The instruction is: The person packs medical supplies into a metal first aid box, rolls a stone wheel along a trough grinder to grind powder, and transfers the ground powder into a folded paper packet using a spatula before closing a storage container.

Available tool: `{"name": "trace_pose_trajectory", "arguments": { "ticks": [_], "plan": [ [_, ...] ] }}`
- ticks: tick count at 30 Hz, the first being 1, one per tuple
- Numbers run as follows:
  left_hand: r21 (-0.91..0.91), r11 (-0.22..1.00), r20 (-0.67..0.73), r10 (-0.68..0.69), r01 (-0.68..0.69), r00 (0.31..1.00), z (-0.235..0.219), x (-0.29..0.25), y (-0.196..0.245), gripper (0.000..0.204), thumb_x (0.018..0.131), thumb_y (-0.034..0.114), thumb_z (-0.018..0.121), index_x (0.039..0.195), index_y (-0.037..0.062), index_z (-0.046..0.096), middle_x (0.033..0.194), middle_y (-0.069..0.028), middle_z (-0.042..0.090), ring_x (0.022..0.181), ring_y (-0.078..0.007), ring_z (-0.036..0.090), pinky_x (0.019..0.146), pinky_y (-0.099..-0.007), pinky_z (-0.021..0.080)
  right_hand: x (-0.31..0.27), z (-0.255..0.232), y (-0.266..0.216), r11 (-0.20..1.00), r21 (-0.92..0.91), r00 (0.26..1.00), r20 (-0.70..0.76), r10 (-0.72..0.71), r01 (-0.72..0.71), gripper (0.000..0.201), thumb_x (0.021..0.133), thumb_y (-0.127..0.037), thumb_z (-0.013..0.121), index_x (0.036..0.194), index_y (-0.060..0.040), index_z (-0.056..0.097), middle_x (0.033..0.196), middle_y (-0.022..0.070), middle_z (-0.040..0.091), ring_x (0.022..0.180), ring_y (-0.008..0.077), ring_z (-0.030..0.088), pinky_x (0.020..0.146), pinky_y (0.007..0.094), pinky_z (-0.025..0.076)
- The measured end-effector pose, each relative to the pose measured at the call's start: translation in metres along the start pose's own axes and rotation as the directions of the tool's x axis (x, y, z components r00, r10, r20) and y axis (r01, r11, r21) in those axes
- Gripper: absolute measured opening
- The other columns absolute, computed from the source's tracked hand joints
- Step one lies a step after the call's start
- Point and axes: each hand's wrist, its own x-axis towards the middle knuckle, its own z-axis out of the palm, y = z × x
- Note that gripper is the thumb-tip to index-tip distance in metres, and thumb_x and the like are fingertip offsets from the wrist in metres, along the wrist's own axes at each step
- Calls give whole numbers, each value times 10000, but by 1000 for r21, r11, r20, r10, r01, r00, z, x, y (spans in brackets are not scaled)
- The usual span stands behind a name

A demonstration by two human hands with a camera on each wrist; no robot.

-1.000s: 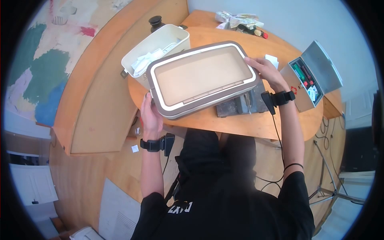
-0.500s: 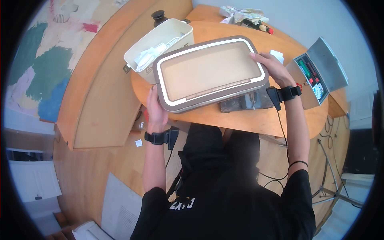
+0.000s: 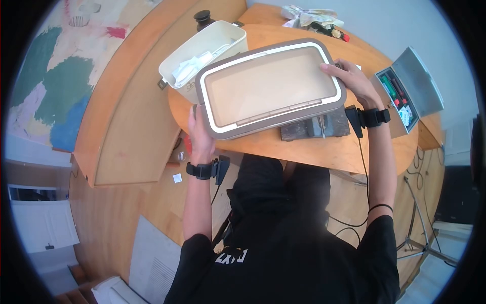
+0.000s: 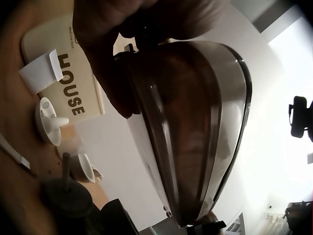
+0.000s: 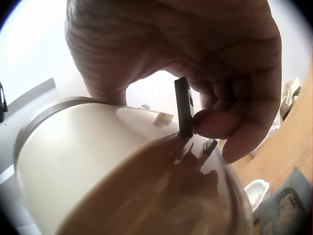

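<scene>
A wide brown lid (image 3: 273,88) with a white inner rim and a see-through panel is held over the table, slightly tilted. My left hand (image 3: 200,133) grips its left end; in the left wrist view, that hand's fingers (image 4: 110,81) bend over the lid's brown edge. At the far right corner my right hand (image 3: 354,81) holds the lid, thumb on the top. The right wrist view has its other fingers (image 5: 244,139) curled at the edge beside a small dark latch (image 5: 184,107). Behind the lid stands a cream box (image 3: 172,61) with white packets inside, marked HOUSE in the left wrist view.
A grey metal case (image 3: 397,96) with its cover up holds green and red items at the right. Below the lid lies a dark grey block (image 3: 331,126) on the wooden table (image 3: 243,149). A dark jar (image 3: 203,17) and crumpled cloth (image 3: 309,16) are farther back.
The lid has shifted a little to the right and farther from the body, both hands moving with it. The head view has also shifted slightly.
</scene>
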Motion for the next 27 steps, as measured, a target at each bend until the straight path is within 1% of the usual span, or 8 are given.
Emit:
{"name": "trace_pose_trajectory", "arguments": {
  "ticks": [4, 6, 10, 13, 19, 21, 25, 27],
  "plan": [
    [24, 1000, -55, 0, 1, 998, 2, 1, -2, 261, 1062, 241, 447, 1219, 43, 511, 1104, -35, 615, 999, -117, 602, 873, -286, 500, 1, -3, -1, 999, 31, 999, -8, 34, -33, 684, 749, -612, 754, 948, 32, 633, 765, 39, 574, 710, 105, 527, 662, 221, 410],
    [-28, 1000, -102, -8, 5, 995, 7, -1, -1, 257, 1060, 242, 451, 1215, 46, 513, 1096, -35, 615, 980, -113, 604, 854, -283, 506, -1, -7, -4, 999, 45, 998, 52, 20, -22, 686, 760, -616, 743, 946, 34, 631, 770, 43, 579, 709, 107, 538, 664, 223, 419],
    [-26, 1000, -115, -16, 13, 993, 7, 0, 0, 250, 1059, 241, 452, 1207, 49, 514, 1088, -36, 615, 969, -112, 604, 846, -284, 508, 2, -3, 1, 999, 44, 1000, 23, -10, 9, 688, 768, -617, 736, 947, 38, 631, 767, 43, 582, 698, 104, 539, 649, 227, 420],
    [24, 1000, -120, -3, 6, 993, 4, 2, -2, 236, 1059, 233, 449, 1198, 53, 511, 1080, -34, 615, 970, -113, 604, 843, -286, 508, 5, -3, 6, 1000, 15, 1000, 26, 9, -10, 692, 762, -613, 745, 951, 44, 637, 767, 46, 586, 704, 110, 547, 651, 227, 426],
    [39, 999, -103, 41, -38, 994, 2, 5, -4, 213, 1055, 227, 455, 1171, 56, 510, 1073, -34, 613, 965, -109, 603, 826, -278, 508, -4, -3, -15, 999, -48, 999, -38, -4, 3, 705, 744, -611, 763, 960, 51, 648, 789, 70, 621, 708, 132, 585, 659, 232, 452],
    [54, 998, -120, 34, -28, 992, 2, 7, -1, 217, 1057, 231, 453, 1170, 56, 515, 1077, -39, 617, 978, -113, 607, 838, -280, 510, -2, -4, -17, 991, -125, 999, -14, -46, 44, 713, 740, -614, 764, 976, 49, 647, 813, 95, 640, 710, 133, 607, 636, 240, 465],
    [77, 997, -110, 40, -32, 993, 4, 5, 7, 240, 1062, 240, 440, 1185, 49, 517, 1090, -48, 622, 993, -121, 614, 854, -290, 513, -8, 3, -24, 981, -192, 999, -37, -28, 21, 741, 744, -600, 768, 1029, 72, 638, 850, 127, 659, 733, 147, 634, 623, 249, 486],
    [1, 999, -103, 35, -35, 994, 9, 3, 14, 270, 1068, 256, 424, 1194, 39, 522, 1099, -57, 629, 1000, -129, 620, 867, -296, 513, -8, 10, -19, 972, -204, 985, -108, -137, 113, 774, 739, -588, 778, 1085, 88, 625, 878, 148, 672, 748, 158, 654, 606, 265, 503]
  ]
}}
